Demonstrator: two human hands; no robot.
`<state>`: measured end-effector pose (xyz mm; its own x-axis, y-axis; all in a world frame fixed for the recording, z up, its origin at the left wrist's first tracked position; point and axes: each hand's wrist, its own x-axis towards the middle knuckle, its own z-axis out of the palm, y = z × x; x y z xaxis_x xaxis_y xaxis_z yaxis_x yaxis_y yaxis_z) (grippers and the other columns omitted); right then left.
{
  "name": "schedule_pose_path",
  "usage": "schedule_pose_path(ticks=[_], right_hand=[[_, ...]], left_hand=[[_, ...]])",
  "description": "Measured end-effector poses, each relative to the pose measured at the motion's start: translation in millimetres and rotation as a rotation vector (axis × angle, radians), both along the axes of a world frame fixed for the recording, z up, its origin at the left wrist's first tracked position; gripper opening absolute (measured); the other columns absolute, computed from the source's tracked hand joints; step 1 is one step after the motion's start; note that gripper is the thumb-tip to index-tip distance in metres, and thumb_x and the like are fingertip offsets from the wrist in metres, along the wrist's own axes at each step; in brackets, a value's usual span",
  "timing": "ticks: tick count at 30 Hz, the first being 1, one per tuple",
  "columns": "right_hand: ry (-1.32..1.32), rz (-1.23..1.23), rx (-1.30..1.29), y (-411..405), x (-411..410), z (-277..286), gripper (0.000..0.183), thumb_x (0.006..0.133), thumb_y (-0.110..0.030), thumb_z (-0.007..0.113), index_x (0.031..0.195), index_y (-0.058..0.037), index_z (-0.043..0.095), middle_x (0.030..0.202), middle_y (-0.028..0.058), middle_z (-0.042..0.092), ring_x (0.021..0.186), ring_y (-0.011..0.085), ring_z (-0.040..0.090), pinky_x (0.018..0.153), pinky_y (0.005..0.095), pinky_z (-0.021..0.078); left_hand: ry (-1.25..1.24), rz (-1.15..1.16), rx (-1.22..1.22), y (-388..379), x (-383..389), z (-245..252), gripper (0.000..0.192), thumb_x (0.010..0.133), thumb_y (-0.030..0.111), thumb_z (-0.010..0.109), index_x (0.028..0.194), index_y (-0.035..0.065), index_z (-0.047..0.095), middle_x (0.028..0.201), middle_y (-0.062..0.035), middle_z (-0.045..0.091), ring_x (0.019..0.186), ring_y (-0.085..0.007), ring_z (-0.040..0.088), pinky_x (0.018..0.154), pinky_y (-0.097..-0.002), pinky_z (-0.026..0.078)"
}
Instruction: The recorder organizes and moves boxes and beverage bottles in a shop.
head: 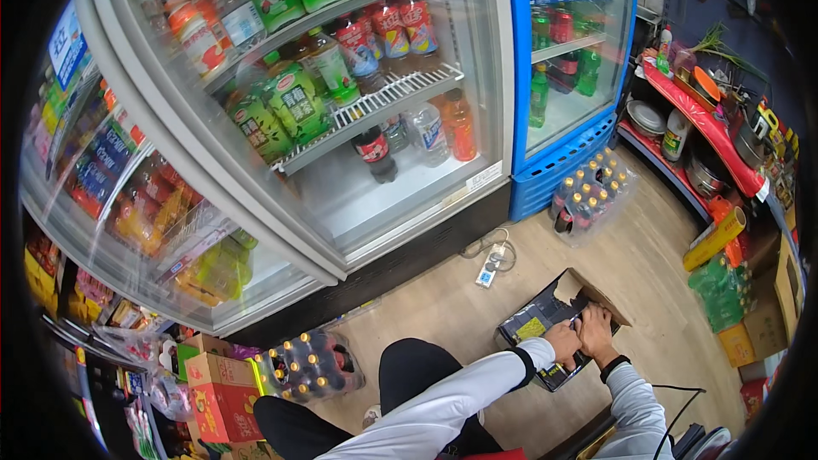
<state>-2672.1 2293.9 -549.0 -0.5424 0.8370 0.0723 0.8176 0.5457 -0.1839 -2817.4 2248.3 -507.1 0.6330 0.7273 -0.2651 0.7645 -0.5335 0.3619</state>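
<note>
A black cardboard box (529, 314) with a torn-open top lies on the wooden floor in front of me, its brown inner flap raised at the right. Both hands are at its opening, close together. My left hand (563, 343) is bent over the torn edge, fingers partly hidden. My right hand (595, 332) touches it and rests at the box's right side; its fingertips are hard to make out. Whether either hand grips the cardboard or something inside cannot be told. A yellow patch (530, 329) shows on the box.
Glass-door fridge (409, 217) with bottled drinks stands ahead, beside a blue fridge (543, 195). A power strip (487, 273) with a cable lies on the floor. Shrink-wrapped bottle packs stand by the blue fridge (585, 204) and left of my knees (313, 367). Red-edged shelves (709, 121) hold pots at right.
</note>
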Motion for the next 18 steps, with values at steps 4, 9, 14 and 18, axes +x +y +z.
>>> schedule_pose_path(ticks=[4,9,14,18], right_hand=[[0.0,-0.006,0.054,-0.3,0.6,2.1,0.032,0.083,-0.022,0.05,0.105,0.0011,0.047,0.115,0.0187,0.047,0.109,0.0347,0.042,0.094,0.0471,0.0284],[0.065,-0.006,0.04,-10.1,-10.5,17.6,0.027,0.08,-0.018,0.053,0.101,-0.0009,0.05,0.112,0.0168,0.049,0.106,0.0327,0.044,0.093,0.0441,0.03],[0.292,0.165,0.072,0.1,-33.3,37.9,0.026,0.078,-0.014,0.056,0.099,0.0003,0.053,0.119,0.018,0.045,0.113,0.0348,0.041,0.093,0.0447,0.0325],[0.055,0.371,-0.043,26.6,-47.6,28.9,0.049,0.084,-0.027,0.048,0.124,0.0001,0.041,0.137,0.0218,0.027,0.13,0.0372,0.022,0.106,0.0461,0.0178]], left_hand=[[-0.252,0.004,-0.027,-8.0,-20.2,4.3,0.048,0.061,0.052,0.069,0.08,0.0081,0.063,0.078,-0.0119,0.064,0.078,-0.0299,0.058,0.078,-0.0363,0.036],[-0.075,-0.106,0.04,-11.5,-21.7,9.7,0.062,0.053,0.045,0.077,0.098,0.0071,0.057,0.095,-0.0107,0.062,0.094,-0.0263,0.055,0.082,-0.0377,0.032],[-0.044,-0.109,0.021,-9.6,-19.9,-0.5,0.068,0.052,0.043,0.078,0.105,0.0072,0.055,0.104,-0.0104,0.059,0.106,-0.0252,0.049,0.089,-0.0388,0.031],[-0.067,-0.14,0.112,-8.1,-24.1,-9.7,0.069,0.052,0.044,0.078,0.105,0.0052,0.056,0.107,-0.0115,0.058,0.111,-0.0253,0.047,0.09,-0.0413,0.031]])
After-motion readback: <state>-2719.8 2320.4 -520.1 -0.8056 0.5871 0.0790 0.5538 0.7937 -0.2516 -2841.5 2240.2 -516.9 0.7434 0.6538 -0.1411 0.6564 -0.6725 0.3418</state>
